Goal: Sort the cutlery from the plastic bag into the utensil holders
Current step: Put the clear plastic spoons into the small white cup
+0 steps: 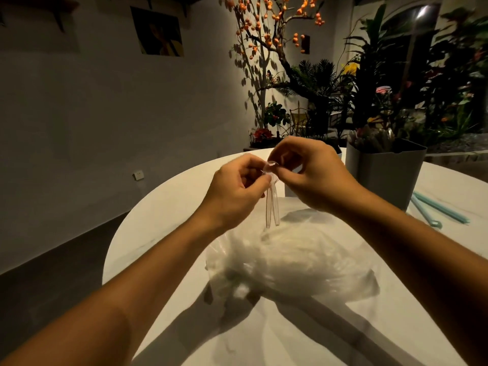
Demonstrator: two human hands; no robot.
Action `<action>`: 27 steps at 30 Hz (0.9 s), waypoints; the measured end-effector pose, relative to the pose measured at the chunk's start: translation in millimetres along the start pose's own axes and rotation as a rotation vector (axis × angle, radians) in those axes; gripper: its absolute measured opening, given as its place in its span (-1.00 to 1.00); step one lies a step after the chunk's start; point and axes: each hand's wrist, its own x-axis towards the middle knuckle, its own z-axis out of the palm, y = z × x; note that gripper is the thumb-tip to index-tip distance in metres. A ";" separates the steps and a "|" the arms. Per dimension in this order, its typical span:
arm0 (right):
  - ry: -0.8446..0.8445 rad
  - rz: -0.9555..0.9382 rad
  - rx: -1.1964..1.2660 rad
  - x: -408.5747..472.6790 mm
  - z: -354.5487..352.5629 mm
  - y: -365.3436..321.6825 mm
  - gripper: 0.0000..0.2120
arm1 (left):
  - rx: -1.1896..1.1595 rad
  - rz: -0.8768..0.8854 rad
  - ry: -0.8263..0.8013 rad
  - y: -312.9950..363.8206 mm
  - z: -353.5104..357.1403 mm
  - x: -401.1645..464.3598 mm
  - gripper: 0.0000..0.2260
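- Head view, nearest the camera: two bare forearms reaching in from the lower corners toward the middle of a white round table (163,207).
- Between the forearms, on the table: clear plastic bag (290,260), crumpled, lying flat, contents pale and blurred; individual pieces inside not distinguishable.
- Above the far end of the bag: left hand (235,191), fingers curled closed, thumb and fingertips pinched on the top ends of two clear plastic utensils (272,204).
- Facing it, fingertips almost touching: right hand (311,173), likewise closed in a pinch on the same top ends.
- Utensils held together, handles hanging straight down side by side, lower tips just above the bag; spoon or fork not distinguishable, heads hidden by the fingers.
- Right of the hands, standing on the table: grey utensil holder (383,173), upright, several pale items sticking out of its top.
- Beside the holder's base, toward the table's right edge: light-blue straws (443,207) lying flat.
- Behind the table: potted plants (396,88) and a branch with orange fruit (266,35) against a dim wall.
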 end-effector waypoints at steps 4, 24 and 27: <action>-0.043 0.010 -0.053 25.7 -3.2 -3.1 -0.86 | 0.009 -0.052 -0.038 -0.9 -13.1 22.6 -0.95; -0.109 0.004 -0.367 119.2 19.0 16.0 -0.94 | 0.160 -0.119 -0.002 -45.0 -25.1 116.1 -0.94; -0.135 -0.065 -0.500 121.1 34.3 27.9 -0.93 | 0.231 -0.158 -0.021 -64.6 -17.8 118.7 -0.90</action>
